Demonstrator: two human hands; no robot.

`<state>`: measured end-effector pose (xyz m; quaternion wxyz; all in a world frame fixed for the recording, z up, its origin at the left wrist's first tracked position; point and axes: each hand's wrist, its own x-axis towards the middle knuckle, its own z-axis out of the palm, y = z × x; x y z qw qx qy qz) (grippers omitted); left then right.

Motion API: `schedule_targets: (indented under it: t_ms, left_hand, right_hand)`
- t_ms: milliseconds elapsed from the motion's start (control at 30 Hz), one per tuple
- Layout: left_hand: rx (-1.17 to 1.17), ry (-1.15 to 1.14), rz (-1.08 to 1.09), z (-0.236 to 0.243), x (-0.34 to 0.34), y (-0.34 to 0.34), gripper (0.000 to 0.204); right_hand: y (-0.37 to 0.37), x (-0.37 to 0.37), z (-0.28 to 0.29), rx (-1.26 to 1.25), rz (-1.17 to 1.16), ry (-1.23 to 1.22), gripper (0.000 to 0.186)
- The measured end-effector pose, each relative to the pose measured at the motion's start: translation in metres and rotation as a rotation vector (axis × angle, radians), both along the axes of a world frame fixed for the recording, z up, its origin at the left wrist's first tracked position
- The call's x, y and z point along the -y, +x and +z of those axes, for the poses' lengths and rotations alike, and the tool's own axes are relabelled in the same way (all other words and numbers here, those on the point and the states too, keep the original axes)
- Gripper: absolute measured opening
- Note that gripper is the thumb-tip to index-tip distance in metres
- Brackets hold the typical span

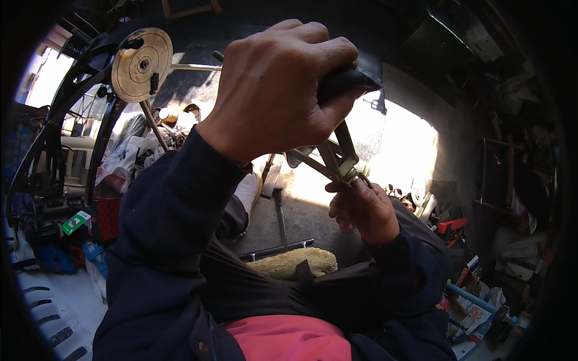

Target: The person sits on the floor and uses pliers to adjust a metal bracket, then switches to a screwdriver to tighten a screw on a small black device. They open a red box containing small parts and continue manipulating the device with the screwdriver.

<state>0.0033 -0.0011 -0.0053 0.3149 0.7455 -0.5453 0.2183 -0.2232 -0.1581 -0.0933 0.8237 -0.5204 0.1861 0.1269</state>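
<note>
My left hand (277, 90) is raised in front of me, its fingers wrapped round a black, smooth thing with a pointed end (349, 84). Below this black part run olive-grey strips (337, 157) that cross and meet at a lower joint; they seem to belong to the same object, whose kind I cannot tell. My right hand (368, 213) pinches the lower end of these strips between thumb and fingers. Part of the object is hidden behind my left hand.
Left stands a black-framed machine with a round, worn wheel (141, 65). Between my legs lie a fuzzy beige pad (295, 263), a dark bar (274, 249) and a hammer-shaped tool (279, 207). Clutter with a red box (451, 225) lies right; a green-white box (75, 223) sits left.
</note>
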Motion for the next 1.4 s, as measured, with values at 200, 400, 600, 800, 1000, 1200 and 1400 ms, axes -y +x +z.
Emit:
schedule_targets:
  t_ms: [200, 400, 600, 800, 1000, 1200, 1400]
  left_hand:
    - [0.007, -0.009, -0.004, 0.000, 0.000, 0.000, 0.030]
    - [0.002, 0.000, -0.017, 0.000, 0.000, -0.001, 0.029]
    - [0.013, -0.007, -0.020, 0.000, 0.000, -0.001, 0.029]
    - [0.013, -0.009, -0.012, -0.001, 0.000, -0.001, 0.030]
    - [0.006, -0.004, -0.006, -0.001, 0.000, 0.000, 0.030]
    - [0.017, -0.015, -0.006, -0.001, 0.000, 0.000, 0.030]
    - [0.010, -0.007, -0.015, -0.001, 0.000, 0.000, 0.029]
  right_hand:
    - [-0.001, 0.000, 0.005, -0.028, 0.003, -0.023, 0.053]
    - [-0.002, -0.008, 0.006, 0.198, 0.008, -0.888, 0.026]
    - [-0.002, -0.008, -0.004, 0.438, -0.091, -1.127, 0.040]
    - [-0.008, -0.004, -0.006, 0.184, -0.084, -0.309, 0.062]
    - [-0.003, 0.009, -0.011, -0.017, -0.028, 0.223, 0.079]
    - [-0.003, 0.008, -0.005, -0.002, 0.050, 0.039, 0.068]
    - [-0.004, -0.003, 0.001, 0.059, -0.068, -0.286, 0.042]
